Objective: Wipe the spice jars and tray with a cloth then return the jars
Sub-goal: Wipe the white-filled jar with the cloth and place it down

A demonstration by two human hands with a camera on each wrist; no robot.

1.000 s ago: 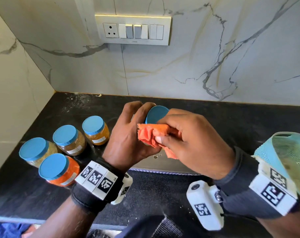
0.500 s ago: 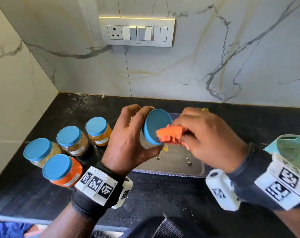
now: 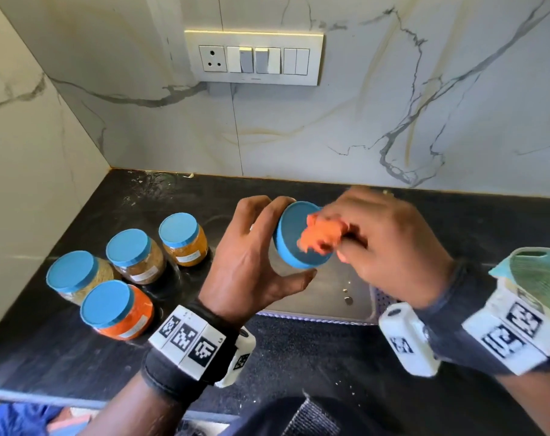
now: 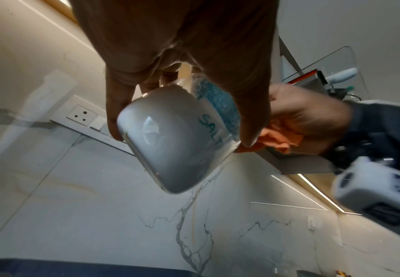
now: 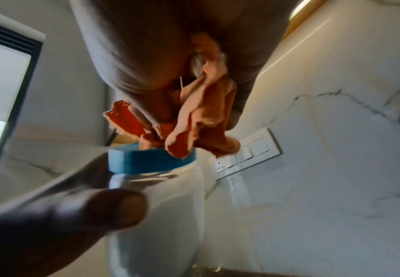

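My left hand (image 3: 261,262) grips a salt jar (image 4: 170,138) with a blue lid (image 3: 294,239), held above the tray and tilted toward me. The jar's white body and blue lid also show in the right wrist view (image 5: 156,189). My right hand (image 3: 383,247) holds a crumpled orange cloth (image 3: 320,236) and presses it on the lid's top. The cloth hangs bunched from the fingers in the right wrist view (image 5: 194,120). The steel tray (image 3: 336,297) lies on the black counter under both hands, mostly hidden, with a few specks on it.
Several blue-lidded spice jars stand on the counter at left: orange powder (image 3: 116,309), pale seeds (image 3: 75,276), brown spice (image 3: 135,256), yellow spice (image 3: 182,239). A marble wall with a switch panel (image 3: 254,58) rises behind. The counter's front edge (image 3: 31,399) runs below my wrists.
The jar has tilted so its lid faces me more. The cloth has moved from the jar's side up onto the lid top. The other jars have not moved.
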